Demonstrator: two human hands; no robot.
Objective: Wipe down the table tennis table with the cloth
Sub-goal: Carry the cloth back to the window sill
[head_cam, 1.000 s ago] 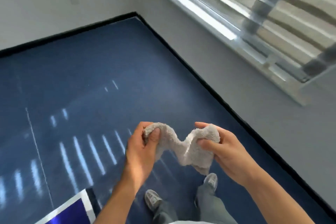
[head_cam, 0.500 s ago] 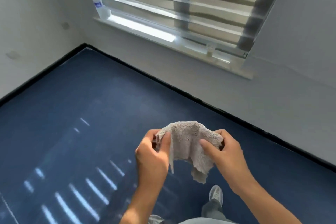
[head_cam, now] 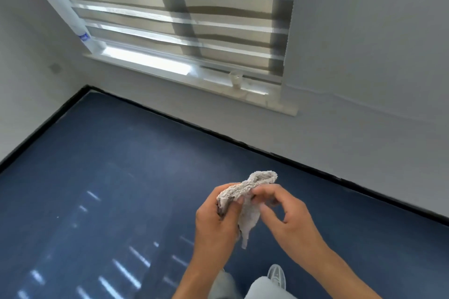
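Observation:
A small grey fluffy cloth [head_cam: 250, 204] is bunched up in front of me, above the blue floor. My left hand [head_cam: 218, 226] grips its left part, thumb pressed on the fabric. My right hand [head_cam: 289, 216] is beside it on the right, fingertips touching the cloth's upper fold, fingers loosely curled and a little blurred. A loop of cloth sticks up above both hands and a tail hangs down between them. The table tennis table is out of view.
Blue carpet floor [head_cam: 121, 189] with a black skirting line [head_cam: 218, 136] meets grey walls. A window with striped blinds [head_cam: 170, 12] is ahead, its sill [head_cam: 194, 80] holding a small clear cup [head_cam: 235, 79]. My legs and one shoe [head_cam: 277, 274] show at the bottom.
The view has swung right, from the floor with a table corner towards the window. The cloth, stretched between both hands before, is now bunched mostly in my left hand.

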